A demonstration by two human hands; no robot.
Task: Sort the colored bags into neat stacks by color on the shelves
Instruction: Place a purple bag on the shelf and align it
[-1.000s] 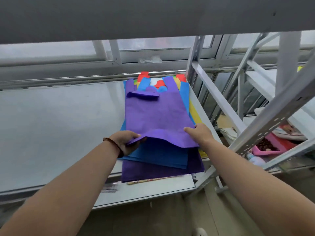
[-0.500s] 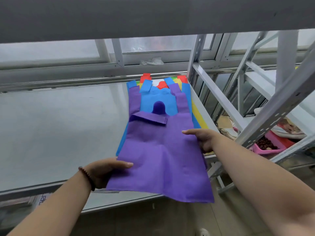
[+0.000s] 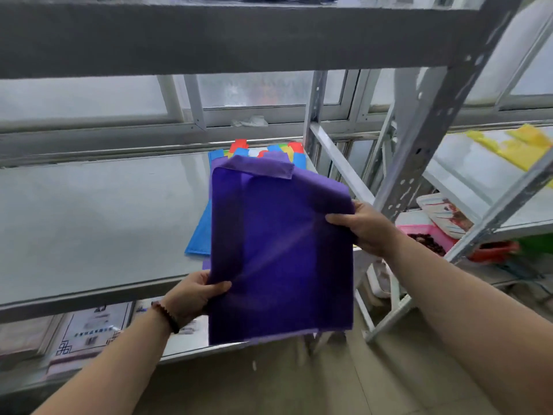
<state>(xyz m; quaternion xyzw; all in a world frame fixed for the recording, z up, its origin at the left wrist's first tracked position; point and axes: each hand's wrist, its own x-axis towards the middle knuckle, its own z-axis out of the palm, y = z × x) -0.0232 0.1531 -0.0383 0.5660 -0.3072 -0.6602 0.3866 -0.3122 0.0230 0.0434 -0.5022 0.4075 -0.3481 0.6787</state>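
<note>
A purple bag (image 3: 281,253) hangs lifted in front of me, clear of the shelf, its top handle folded over. My left hand (image 3: 194,295) pinches its lower left edge, thumb on the front. My right hand (image 3: 363,227) grips its right edge higher up. Behind it on the grey shelf (image 3: 95,223) lies the mixed pile of bags (image 3: 254,151): a blue bag (image 3: 199,238) shows at the left, and red, yellow and blue handles stick out at the far end. Most of the pile is hidden by the purple bag.
A slanted metal brace (image 3: 341,166) and the shelf uprights (image 3: 431,145) stand just right of the pile. The neighbouring rack holds yellow bags (image 3: 520,148) on its shelf, with a pink basket (image 3: 431,235) lower down. An upper shelf beam (image 3: 209,40) runs overhead.
Both hands have lifted the purple bag off the pile and raised it toward me, so it now hangs upright. The view has widened to the right-hand rack.
</note>
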